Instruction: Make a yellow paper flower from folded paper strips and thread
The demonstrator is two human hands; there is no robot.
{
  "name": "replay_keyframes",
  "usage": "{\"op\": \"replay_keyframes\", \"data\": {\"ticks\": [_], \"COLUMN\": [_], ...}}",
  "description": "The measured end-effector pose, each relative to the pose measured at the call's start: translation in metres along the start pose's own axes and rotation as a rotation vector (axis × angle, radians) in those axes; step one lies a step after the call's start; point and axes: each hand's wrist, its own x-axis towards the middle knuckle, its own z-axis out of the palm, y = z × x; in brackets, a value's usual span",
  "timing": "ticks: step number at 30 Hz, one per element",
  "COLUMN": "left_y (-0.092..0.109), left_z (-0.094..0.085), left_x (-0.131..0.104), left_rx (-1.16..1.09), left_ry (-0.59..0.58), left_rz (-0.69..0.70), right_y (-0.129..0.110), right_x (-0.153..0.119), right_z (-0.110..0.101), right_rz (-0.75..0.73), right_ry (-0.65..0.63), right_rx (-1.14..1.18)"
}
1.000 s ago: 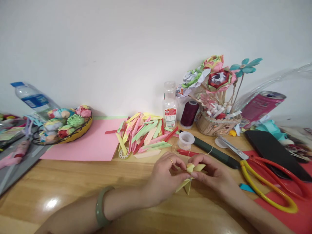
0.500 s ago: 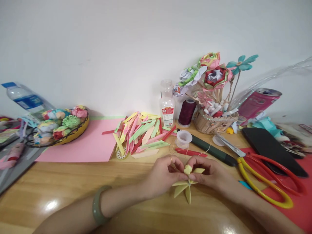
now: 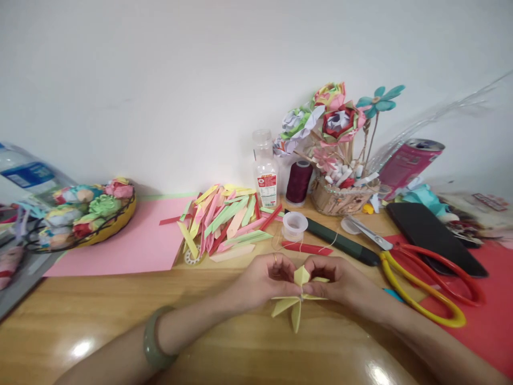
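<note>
A yellow folded-paper flower [image 3: 295,315] with several pointed petals is held between both hands, just above the table. My left hand [image 3: 267,280], with a ring on one finger, pinches it from the left near its centre. From the right, my right hand [image 3: 335,280] grips it with thumb and fingers; part of the petals is hidden behind that hand. One petal stands up between the two thumbs. A thin thread [image 3: 276,243] lies beyond the hands, near a small clear plastic cup [image 3: 295,227].
A pile of folded paper strips [image 3: 226,222] lies beyond my left hand. Scissors [image 3: 425,283] and a black phone [image 3: 436,238] lie to the right. Behind stand a clear bottle [image 3: 265,176], a purple thread spool [image 3: 298,183] and a basket of paper flowers [image 3: 344,195]. Pink paper [image 3: 148,235] lies left.
The camera view has turned slightly right, so the objects appear farther left. The upright petal shows more plainly between my thumbs. Both hands keep hold of the yellow paper flower.
</note>
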Motion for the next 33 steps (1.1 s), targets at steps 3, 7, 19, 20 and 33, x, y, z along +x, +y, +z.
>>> {"op": "replay_keyframes", "data": {"ticks": [3,7,19,20,33], "left_y": [0.0,0.002,0.0,0.0,-0.001], "left_z": [-0.001,-0.002,-0.006,-0.006,-0.004], "left_x": [0.001,0.001,0.002,0.002,-0.001], "left_rx": [-0.038,-0.073,0.126,0.149,0.212], "left_ry": [-0.008,0.007,0.04,0.043,0.043], "left_rz": [-0.015,-0.032,0.128,0.149,0.19], "right_y": [-0.001,-0.006,-0.004,-0.003,0.004], "right_x": [0.0,0.0,-0.001,0.0,-0.001], "right_z": [-0.001,0.0,0.009,0.009,0.009], "right_rz": [0.016,0.036,-0.03,-0.043,-0.1], "right_ry": [-0.022,-0.063,0.162,0.165,0.136], "right_rx": [0.051,0.099,-0.081,-0.08,-0.001]}}
